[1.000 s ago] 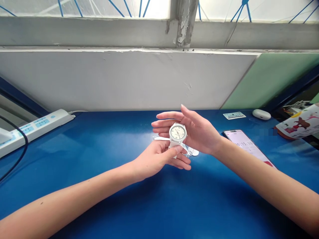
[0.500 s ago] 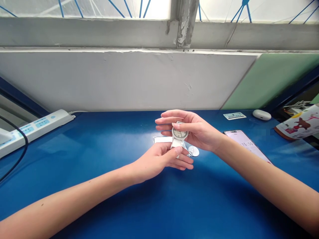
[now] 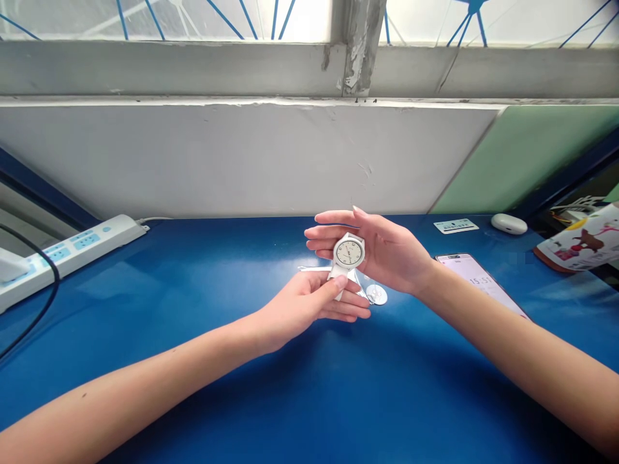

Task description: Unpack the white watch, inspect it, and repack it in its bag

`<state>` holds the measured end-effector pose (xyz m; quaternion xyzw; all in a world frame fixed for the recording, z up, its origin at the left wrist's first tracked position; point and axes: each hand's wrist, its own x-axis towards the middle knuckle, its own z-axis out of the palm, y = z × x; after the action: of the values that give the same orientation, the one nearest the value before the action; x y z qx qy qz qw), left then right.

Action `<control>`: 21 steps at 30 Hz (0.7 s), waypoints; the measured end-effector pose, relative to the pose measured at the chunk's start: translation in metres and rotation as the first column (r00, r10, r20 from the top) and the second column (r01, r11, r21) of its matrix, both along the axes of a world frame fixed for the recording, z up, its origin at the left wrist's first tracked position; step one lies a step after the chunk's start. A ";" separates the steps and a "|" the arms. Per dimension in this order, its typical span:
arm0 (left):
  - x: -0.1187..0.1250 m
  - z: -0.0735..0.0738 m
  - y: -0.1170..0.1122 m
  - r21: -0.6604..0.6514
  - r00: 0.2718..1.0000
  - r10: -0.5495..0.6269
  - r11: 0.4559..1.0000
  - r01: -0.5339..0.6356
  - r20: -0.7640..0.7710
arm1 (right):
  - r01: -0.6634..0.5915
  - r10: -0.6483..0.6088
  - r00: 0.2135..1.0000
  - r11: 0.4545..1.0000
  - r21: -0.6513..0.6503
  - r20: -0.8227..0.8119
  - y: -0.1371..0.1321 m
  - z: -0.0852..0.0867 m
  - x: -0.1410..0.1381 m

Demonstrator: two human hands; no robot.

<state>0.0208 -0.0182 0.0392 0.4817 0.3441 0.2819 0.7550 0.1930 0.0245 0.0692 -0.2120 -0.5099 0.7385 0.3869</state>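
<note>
A white wristwatch point(image 3: 349, 252) with a round pale dial faces up toward me above the table. My left hand point(image 3: 309, 298) pinches its lower strap between thumb and fingers, the other fingers stretched out beneath. Behind and beside the watch is my right hand point(image 3: 382, 248), open, its fingers extended to the left and its thumb raised off the dial. Whether the right fingers touch the far strap is hidden. Under the hands lie a clear plastic packet point(image 3: 360, 283), partly covered, and a small round silvery-white disc point(image 3: 376, 294).
On the blue table point(image 3: 193, 277), a phone point(image 3: 476, 283) with a lit screen lies right of my right hand. Farther back are a card point(image 3: 456, 225) and a white earbud case point(image 3: 509, 223). A power strip point(image 3: 72, 254) with a black cable point(image 3: 48, 296) stands at left; a printed pouch point(image 3: 580, 238) at right.
My right thumb has lifted off the watch dial and now points up, leaving the whole dial in view. The left hand keeps its pinch on the strap and has shifted slightly.
</note>
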 end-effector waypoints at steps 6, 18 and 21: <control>-0.004 0.007 0.006 -0.002 0.998 0.055 0.998 -0.055 0.010 | 0.048 -0.056 0.994 0.995 0.092 0.090 0.001 0.000 0.002; -0.021 0.005 0.013 0.835 0.800 0.467 0.545 0.074 -0.376 | 0.210 -0.518 0.772 0.755 0.621 0.368 -0.020 -0.009 0.020; -0.020 0.000 0.011 0.862 0.809 0.455 0.492 0.120 -0.372 | 0.219 -0.599 0.724 0.670 0.709 0.343 -0.035 -0.023 0.023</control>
<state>0.0009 -0.0074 0.0388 0.8109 0.4102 0.3365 0.2468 0.2161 -0.0110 0.0465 -0.3885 -0.7477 0.3198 0.4332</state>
